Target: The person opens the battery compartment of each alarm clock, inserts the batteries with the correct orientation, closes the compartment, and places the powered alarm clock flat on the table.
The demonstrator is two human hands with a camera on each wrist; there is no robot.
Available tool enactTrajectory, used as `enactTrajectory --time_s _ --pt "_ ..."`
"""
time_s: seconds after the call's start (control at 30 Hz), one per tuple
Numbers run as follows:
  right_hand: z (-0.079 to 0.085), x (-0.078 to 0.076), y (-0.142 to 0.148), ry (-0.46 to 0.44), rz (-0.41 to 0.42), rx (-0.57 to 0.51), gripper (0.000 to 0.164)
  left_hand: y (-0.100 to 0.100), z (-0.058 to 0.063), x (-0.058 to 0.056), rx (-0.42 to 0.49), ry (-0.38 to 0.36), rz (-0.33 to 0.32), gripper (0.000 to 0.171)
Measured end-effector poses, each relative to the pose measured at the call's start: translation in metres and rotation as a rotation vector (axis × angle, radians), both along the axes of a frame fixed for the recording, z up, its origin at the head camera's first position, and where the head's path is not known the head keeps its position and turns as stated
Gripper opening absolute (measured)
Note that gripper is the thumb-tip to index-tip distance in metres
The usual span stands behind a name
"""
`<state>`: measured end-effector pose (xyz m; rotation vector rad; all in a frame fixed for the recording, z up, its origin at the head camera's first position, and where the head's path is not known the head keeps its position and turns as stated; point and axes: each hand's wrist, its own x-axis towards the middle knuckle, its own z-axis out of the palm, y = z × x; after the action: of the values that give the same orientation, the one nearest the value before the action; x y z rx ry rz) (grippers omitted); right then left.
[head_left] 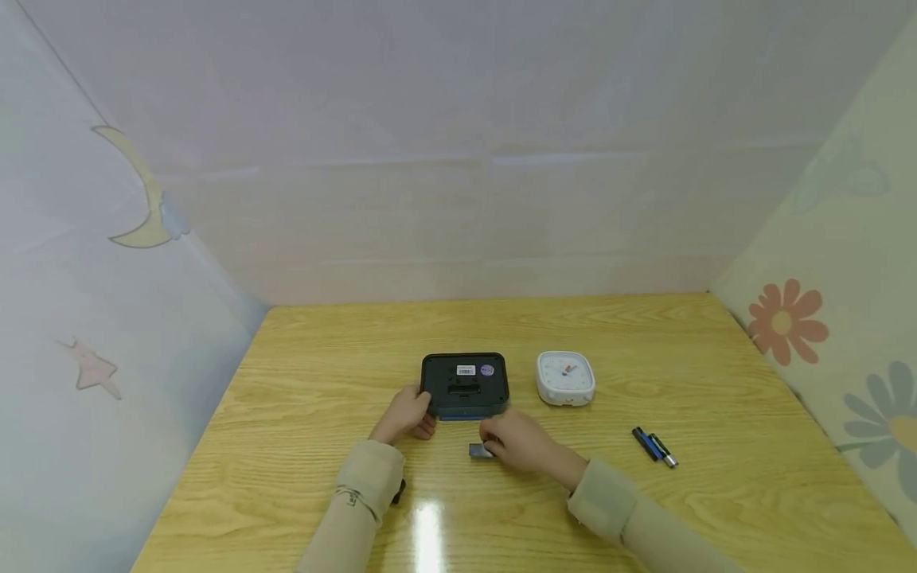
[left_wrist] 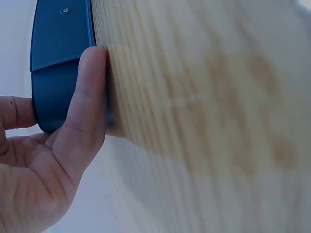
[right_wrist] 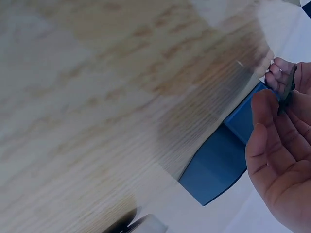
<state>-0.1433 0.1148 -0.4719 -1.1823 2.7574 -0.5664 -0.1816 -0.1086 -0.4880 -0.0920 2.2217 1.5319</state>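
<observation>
A black rectangular case [head_left: 494, 394] with rounded corners lies with its back up, showing a white barcode label, a round purple sticker and a recessed slot. My left hand [head_left: 406, 414] grips its left end, thumb on one face and fingers along the other; in the left wrist view the case [left_wrist: 56, 92] looks dark blue. Just in front of it, my right hand [head_left: 521, 439] pinches a small flat dark cover [head_left: 479, 451] between thumb and fingers. The right wrist view shows that cover edge-on, thin and dark, close to the case [right_wrist: 214, 160].
To the right of the case stands a white alarm clock [head_left: 566, 374], dial tilted upward. Two batteries [head_left: 653, 447] lie side by side farther right on the wooden table [head_left: 322, 342]. A small black object [head_left: 399, 492] shows beside my left sleeve. Printed cloth walls surround the table's back and sides.
</observation>
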Motion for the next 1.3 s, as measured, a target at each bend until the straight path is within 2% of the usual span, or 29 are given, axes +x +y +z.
enactTrajectory --time_s 0.2,0.37,0.9,1.17,1.3 --pt "-0.006 0.004 -0.003 0.124 -0.028 0.083 0.011 0.001 0.001 0.001 0.006 0.003 0.006 0.039" --pt "-0.013 0.006 -0.006 0.18 -0.066 0.093 0.014 0.001 0.0 0.001 0.005 0.002 0.006 0.039" --pt "-0.01 0.009 -0.006 0.2 -0.017 0.103 0.014 0.0 -0.001 0.0 0.014 -0.013 0.002 0.043" --pt "-0.008 0.009 0.003 0.168 -0.022 0.055 0.015 0.0 0.001 0.0 0.018 -0.018 0.001 0.044" --pt "-0.006 0.009 0.008 0.138 -0.038 0.062 0.008 0.0 -0.001 0.0 0.013 -0.022 0.006 0.043"
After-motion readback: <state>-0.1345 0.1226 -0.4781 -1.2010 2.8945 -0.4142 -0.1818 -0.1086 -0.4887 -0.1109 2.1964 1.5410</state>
